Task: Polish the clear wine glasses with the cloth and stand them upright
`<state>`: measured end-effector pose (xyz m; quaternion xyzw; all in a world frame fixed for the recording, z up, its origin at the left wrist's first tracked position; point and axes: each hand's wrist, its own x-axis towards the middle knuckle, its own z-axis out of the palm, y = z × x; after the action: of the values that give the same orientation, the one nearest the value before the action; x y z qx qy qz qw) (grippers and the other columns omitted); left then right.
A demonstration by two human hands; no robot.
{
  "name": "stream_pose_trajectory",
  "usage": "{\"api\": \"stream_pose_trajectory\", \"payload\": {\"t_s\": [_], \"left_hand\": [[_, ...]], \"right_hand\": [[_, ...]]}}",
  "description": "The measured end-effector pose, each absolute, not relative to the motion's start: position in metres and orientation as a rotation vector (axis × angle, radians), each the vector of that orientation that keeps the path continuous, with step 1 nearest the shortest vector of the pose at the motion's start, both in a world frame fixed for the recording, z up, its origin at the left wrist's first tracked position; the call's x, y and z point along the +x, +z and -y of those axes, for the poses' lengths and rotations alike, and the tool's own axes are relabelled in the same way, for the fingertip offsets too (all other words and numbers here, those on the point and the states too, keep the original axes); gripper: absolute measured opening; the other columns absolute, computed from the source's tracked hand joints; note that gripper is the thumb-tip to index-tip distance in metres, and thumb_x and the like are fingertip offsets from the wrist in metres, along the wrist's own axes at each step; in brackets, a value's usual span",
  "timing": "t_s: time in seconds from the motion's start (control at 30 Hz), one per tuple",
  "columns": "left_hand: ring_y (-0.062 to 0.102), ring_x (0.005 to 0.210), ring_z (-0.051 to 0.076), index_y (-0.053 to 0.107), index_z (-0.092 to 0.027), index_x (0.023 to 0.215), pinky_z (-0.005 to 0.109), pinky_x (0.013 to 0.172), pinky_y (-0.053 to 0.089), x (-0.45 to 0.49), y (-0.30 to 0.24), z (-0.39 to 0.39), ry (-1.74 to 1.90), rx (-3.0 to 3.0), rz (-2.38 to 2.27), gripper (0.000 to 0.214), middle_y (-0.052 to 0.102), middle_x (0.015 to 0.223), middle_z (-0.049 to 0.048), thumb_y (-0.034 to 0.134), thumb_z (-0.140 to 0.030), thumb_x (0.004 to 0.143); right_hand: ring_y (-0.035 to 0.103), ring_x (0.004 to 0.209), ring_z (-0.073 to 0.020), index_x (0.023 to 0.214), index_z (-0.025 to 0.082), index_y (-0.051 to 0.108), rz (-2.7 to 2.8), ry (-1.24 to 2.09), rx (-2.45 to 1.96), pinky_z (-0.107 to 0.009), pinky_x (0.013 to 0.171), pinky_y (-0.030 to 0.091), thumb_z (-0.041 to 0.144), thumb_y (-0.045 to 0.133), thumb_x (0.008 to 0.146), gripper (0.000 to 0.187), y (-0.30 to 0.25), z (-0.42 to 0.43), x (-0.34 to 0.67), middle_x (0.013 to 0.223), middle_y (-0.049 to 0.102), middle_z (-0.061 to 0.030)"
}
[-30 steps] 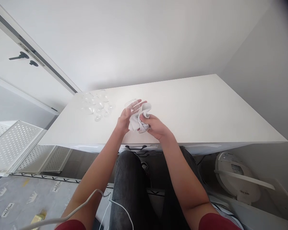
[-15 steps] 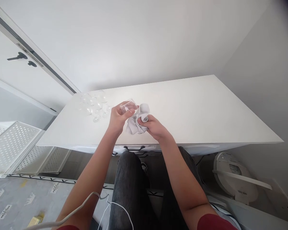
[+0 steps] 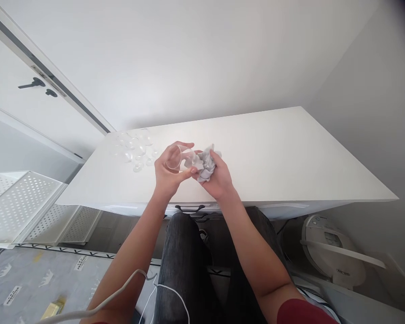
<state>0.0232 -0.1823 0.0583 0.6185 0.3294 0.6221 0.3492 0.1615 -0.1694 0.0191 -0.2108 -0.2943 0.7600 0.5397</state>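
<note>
My left hand (image 3: 167, 173) is wrapped round a clear drinking glass (image 3: 174, 157), which lies tilted on its side above the white tabletop (image 3: 273, 157). Bunched in my right hand (image 3: 222, 177) is a pale grey-white cloth (image 3: 207, 164), pressed against the right end of the glass. Part of the cloth shows through the glass wall; how far in it reaches, I cannot tell. Several clear glass pieces (image 3: 138, 148) stand close together on the tabletop to the left of my hands, their outlines faint against the white.
A white door with a black handle (image 3: 32, 83) is at the left. White perforated racks (image 3: 33, 207) stand below the table's left end. A rice cooker (image 3: 334, 252) sits low at the right. A white cable (image 3: 121, 288) crosses in front of my left forearm.
The glass has turned from fairly upright to lying on its side. My right hand has brought the cloth up against its end and has rolled over, gathering the cloth more tightly.
</note>
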Motion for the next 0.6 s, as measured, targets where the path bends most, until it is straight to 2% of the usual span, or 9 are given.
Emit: {"api": "stream_pose_trajectory", "payload": {"t_s": [0.1, 0.17, 0.23, 0.3, 0.33, 0.4, 0.47, 0.6], "left_hand": [[0.074, 0.114, 0.030, 0.069, -0.022, 0.106, 0.049, 0.104, 0.061, 0.031, 0.052, 0.187, 1.671, 1.513, -0.965, 0.048, 0.072, 0.123, 0.0098, 0.093, -0.045, 0.071], [0.071, 0.121, 0.029, 0.068, -0.022, 0.110, 0.048, 0.107, 0.059, 0.038, 0.048, 0.190, 1.781, 1.393, -1.047, 0.043, 0.071, 0.128, 0.0101, 0.087, -0.045, 0.080], [0.070, 0.124, 0.030, 0.067, -0.022, 0.114, 0.048, 0.108, 0.058, 0.043, 0.044, 0.190, 1.822, 1.334, -1.069, 0.041, 0.069, 0.134, 0.0103, 0.084, -0.045, 0.084], [0.071, 0.123, 0.032, 0.068, -0.023, 0.113, 0.050, 0.108, 0.058, 0.045, 0.040, 0.188, 1.766, 1.352, -1.029, 0.043, 0.067, 0.137, 0.0105, 0.086, -0.045, 0.081], [0.071, 0.123, 0.033, 0.069, -0.023, 0.111, 0.050, 0.107, 0.058, 0.043, 0.038, 0.187, 1.712, 1.370, -0.993, 0.044, 0.067, 0.137, 0.0105, 0.089, -0.044, 0.078], [0.071, 0.123, 0.035, 0.070, -0.023, 0.109, 0.051, 0.105, 0.059, 0.036, 0.035, 0.182, 1.598, 1.397, -0.910, 0.047, 0.068, 0.136, 0.0101, 0.093, -0.043, 0.072], [0.072, 0.121, 0.034, 0.071, -0.025, 0.111, 0.051, 0.103, 0.060, 0.025, 0.034, 0.176, 1.519, 1.410, -0.843, 0.052, 0.068, 0.133, 0.0097, 0.095, -0.043, 0.069], [0.074, 0.112, 0.033, 0.072, -0.025, 0.110, 0.048, 0.093, 0.065, 0.009, 0.038, 0.168, 1.432, 1.470, -0.790, 0.060, 0.071, 0.127, 0.0102, 0.096, -0.051, 0.062]], "right_hand": [[0.055, 0.066, -0.0142, 0.102, 0.024, 0.058, 0.679, 1.591, -0.690, -0.028, 0.053, 0.040, 0.067, 0.051, 0.095, 0.044, 0.014, 0.170, 0.155, 0.097, 0.067, -0.0045], [0.059, 0.077, -0.0162, 0.112, 0.026, 0.055, 0.769, 1.311, -0.786, -0.029, 0.061, 0.045, 0.065, 0.050, 0.097, 0.042, 0.011, 0.174, 0.149, 0.105, 0.064, -0.0057], [0.061, 0.097, -0.0201, 0.119, 0.028, 0.054, 0.930, 1.027, -0.858, -0.032, 0.073, 0.051, 0.062, 0.051, 0.097, 0.041, 0.010, 0.179, 0.145, 0.119, 0.061, -0.0089], [0.058, 0.107, -0.0224, 0.114, 0.027, 0.055, 1.001, 0.877, -0.924, -0.034, 0.080, 0.052, 0.060, 0.048, 0.098, 0.037, 0.010, 0.183, 0.142, 0.122, 0.057, -0.0105], [0.058, 0.104, -0.0219, 0.108, 0.027, 0.055, 0.967, 0.882, -0.939, -0.034, 0.078, 0.052, 0.059, 0.044, 0.099, 0.035, 0.011, 0.183, 0.142, 0.117, 0.058, -0.0098], [0.057, 0.087, -0.0182, 0.094, 0.026, 0.052, 0.797, 1.025, -0.904, -0.030, 0.067, 0.049, 0.055, 0.041, 0.101, 0.032, 0.013, 0.181, 0.145, 0.101, 0.058, -0.0060], [0.051, 0.069, -0.0135, 0.086, 0.025, 0.049, 0.627, 1.274, -0.830, -0.026, 0.055, 0.042, 0.051, 0.049, 0.097, 0.029, 0.016, 0.176, 0.150, 0.089, 0.057, -0.0024], [0.033, 0.051, -0.0083, 0.084, 0.021, 0.054, 0.514, 1.902, -0.696, -0.024, 0.043, 0.026, 0.042, 0.063, 0.081, 0.023, 0.021, 0.169, 0.159, 0.075, 0.055, 0.0011]]}}
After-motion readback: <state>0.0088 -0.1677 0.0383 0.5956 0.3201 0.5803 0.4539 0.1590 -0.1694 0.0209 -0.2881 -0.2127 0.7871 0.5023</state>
